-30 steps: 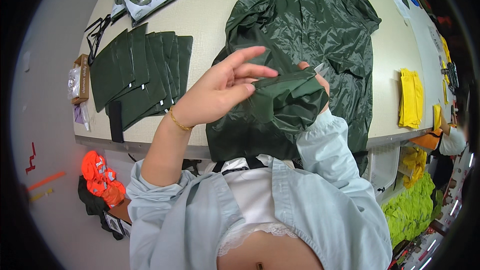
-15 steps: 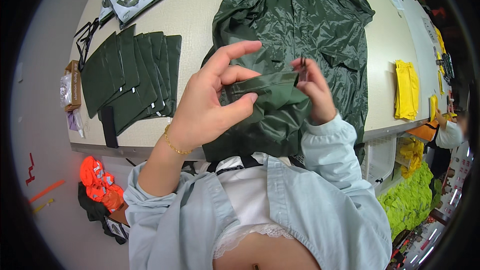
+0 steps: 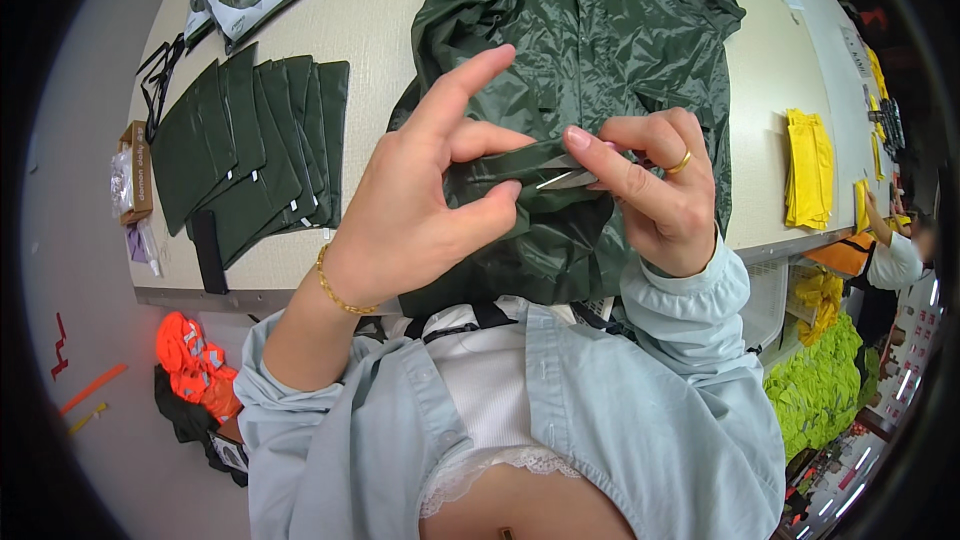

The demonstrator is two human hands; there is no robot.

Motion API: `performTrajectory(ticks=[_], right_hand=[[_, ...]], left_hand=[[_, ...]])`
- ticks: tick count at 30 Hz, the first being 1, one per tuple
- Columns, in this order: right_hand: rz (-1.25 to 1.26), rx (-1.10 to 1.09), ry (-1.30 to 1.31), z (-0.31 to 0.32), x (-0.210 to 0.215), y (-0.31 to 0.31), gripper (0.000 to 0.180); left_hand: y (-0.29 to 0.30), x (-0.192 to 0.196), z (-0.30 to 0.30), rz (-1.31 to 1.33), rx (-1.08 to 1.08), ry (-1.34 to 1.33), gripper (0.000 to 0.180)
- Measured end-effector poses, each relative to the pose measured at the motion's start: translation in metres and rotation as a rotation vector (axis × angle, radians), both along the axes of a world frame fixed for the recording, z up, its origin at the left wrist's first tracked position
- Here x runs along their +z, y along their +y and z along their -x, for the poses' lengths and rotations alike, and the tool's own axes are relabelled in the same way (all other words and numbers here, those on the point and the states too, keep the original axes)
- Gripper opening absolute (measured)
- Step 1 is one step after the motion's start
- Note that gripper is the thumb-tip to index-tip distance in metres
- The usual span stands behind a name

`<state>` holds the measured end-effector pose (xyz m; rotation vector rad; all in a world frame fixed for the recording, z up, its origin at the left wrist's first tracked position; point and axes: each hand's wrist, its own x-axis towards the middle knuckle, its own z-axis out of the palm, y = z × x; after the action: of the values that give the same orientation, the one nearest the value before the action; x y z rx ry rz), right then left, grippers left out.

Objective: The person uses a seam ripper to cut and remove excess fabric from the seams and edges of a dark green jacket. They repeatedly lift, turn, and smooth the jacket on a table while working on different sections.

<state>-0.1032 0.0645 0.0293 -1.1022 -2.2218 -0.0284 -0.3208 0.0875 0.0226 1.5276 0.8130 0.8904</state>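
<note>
Pouches [image 3: 250,155] of dark green fabric lie fanned in an overlapping row on the pale table [image 3: 380,30], well to the left of the left hand [image 3: 420,200]; they look flat, matte and rectangular, each with a small light tag near one edge. A black strap-like piece sits just below them at the table's edge.

That left hand pinches a folded strip of the dark green rain jacket [image 3: 590,50] between thumb and middle finger, index finger lifted free and pointing up. A thin gold chain circles the wrist. The jacket's material is thin, slick and crinkly, catching light along its creases; most of it is spread on the table beyond both hands, with the near hem raised between them.

The right hand [image 3: 650,190], wearing a gold ring, closes on the same strip from the other side, thumb pressed on top. Keeping the fold taut between both pinches, edges aligned, should stop the slippery fabric sliding.

Further right of the right hand, a stack of yellow cloth [image 3: 808,175] rests flat on the table.
</note>
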Motion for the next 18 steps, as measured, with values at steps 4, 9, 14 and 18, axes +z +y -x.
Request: performTrajectory(ticks=[4,9,14,18], right_hand=[[-0.002,0.010,-0.013,0.0007,-0.0008,0.0021,0.051],[-0.023,0.015,-0.009,0.0000,-0.0033,0.0027,0.052],[-0.031,0.021,0.007,0.0008,-0.0046,0.0027,0.050],[-0.020,0.030,0.010,0.0011,-0.0033,0.0021,0.048]], left_hand=[[-0.0007,0.0001,-0.0008,0.008,-0.029,-0.005,0.074],[-0.0009,0.0069,-0.0009,0.072,-0.077,0.028,0.077],[-0.0013,0.0005,-0.0022,0.026,-0.025,0.012,0.073],[-0.0015,-0.0002,-0.0025,0.035,-0.028,-0.010,0.073]])
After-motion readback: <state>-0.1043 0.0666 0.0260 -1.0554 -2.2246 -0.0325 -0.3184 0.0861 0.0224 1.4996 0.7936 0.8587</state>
